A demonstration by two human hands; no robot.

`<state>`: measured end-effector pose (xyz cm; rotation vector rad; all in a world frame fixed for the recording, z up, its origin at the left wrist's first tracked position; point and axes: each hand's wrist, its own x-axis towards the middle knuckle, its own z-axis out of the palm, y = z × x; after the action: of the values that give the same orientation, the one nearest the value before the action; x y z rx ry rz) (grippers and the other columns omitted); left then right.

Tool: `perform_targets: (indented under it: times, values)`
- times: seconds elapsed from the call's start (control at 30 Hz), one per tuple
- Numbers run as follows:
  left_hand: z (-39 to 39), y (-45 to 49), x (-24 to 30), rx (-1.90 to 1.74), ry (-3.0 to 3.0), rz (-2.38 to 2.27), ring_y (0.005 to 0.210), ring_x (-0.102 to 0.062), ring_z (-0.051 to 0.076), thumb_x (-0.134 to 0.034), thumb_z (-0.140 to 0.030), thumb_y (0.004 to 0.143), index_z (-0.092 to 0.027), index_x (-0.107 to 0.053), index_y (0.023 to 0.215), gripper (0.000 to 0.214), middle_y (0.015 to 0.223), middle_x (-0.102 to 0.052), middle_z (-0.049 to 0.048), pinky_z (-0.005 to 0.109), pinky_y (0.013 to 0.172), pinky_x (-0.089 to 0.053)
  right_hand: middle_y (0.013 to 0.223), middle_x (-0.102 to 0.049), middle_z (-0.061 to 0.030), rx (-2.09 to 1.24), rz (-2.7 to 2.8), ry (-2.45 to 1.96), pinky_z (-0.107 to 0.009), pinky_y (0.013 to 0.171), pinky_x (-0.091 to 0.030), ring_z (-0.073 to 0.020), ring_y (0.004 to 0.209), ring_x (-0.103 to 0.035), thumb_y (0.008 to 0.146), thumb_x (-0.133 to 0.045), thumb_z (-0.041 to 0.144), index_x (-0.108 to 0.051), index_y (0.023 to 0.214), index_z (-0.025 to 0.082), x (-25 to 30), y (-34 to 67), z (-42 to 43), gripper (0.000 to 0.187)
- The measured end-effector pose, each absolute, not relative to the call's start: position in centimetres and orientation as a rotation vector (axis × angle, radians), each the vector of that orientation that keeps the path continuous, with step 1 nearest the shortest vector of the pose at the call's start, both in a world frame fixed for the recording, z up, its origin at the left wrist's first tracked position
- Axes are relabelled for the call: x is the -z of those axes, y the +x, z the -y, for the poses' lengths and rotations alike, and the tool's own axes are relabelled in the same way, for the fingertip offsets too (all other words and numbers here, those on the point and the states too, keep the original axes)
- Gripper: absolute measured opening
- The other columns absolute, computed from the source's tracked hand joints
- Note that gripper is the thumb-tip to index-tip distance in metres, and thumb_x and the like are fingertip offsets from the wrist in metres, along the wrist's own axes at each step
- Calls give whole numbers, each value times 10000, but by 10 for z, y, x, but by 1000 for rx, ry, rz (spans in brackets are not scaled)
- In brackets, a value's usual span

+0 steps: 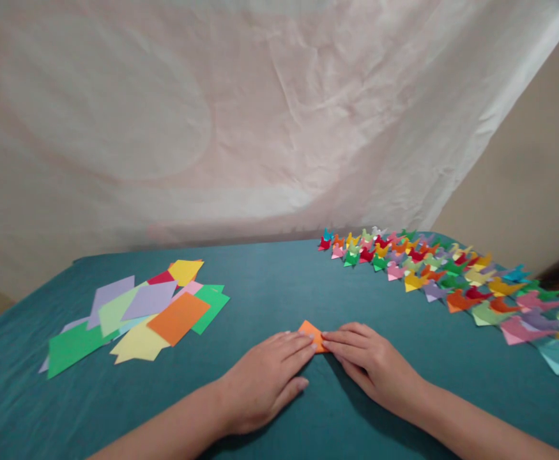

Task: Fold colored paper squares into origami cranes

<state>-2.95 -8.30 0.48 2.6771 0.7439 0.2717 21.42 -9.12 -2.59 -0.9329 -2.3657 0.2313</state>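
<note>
A small folded piece of orange origami paper (310, 330) lies on the green cloth, one corner pointing away from me. My left hand (272, 377) rests flat with its fingers stretched over the paper's left side, the thumb held apart on the cloth. From the right, my right hand (372, 359) has its fingertips together on the paper's right edge, its thumb tucked low beside them. Both sets of fingers cover part of the paper, so its lower folds are hidden.
Loose coloured paper sheets (178, 317) overlap in a pile on the left. Rows of folded paper birds (435, 291) stand along the right side of the cloth-covered table (264, 281). A pale cloth (241, 115) hangs behind the table.
</note>
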Motion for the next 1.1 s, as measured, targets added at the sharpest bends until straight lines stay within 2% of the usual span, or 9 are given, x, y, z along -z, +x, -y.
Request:
perform_targets:
  times: [0.1,0.17,0.37,0.73,1.1]
  values:
    - [74,-33,0,-356,2683,-782,1258,-425,189,-368,-177,929,-216,-433,1314,392,1338,-493,62,391,1052,-359,1092,-663,-88,-206,2394,-942,-403,827,-518,-221,969,-590,882,-454,127,-615,1147,235,26,215,92,328]
    - [69,-35,4,-402,2689,-804,1244,-442,179,-362,-174,935,-229,-466,1286,371,1311,-523,45,387,1044,-371,1104,-657,-89,-195,2416,-944,-405,829,-515,-224,978,-585,886,-447,132,-605,1160,230,26,215,92,331]
    - [67,-37,10,-430,2688,-853,1247,-437,165,-367,-193,941,-226,-458,1298,370,1306,-528,32,382,1053,-364,1132,-641,-92,-177,2454,-974,-414,837,-503,-228,995,-566,898,-436,144,-598,1163,206,25,216,93,317]
    - [65,-37,11,-386,2723,-875,1255,-426,178,-361,-205,945,-221,-466,1294,365,1331,-503,34,394,1053,-363,1101,-661,-81,-82,2428,-957,-383,813,-516,-212,964,-590,909,-428,152,-614,1148,224,25,214,94,311]
    - [59,-37,16,-401,2751,-945,1255,-420,180,-362,-237,951,-205,-482,1284,356,1311,-524,15,371,1054,-366,1099,-659,-89,63,2460,-945,-373,822,-522,-206,963,-585,925,-410,143,-628,1114,141,32,214,85,288]
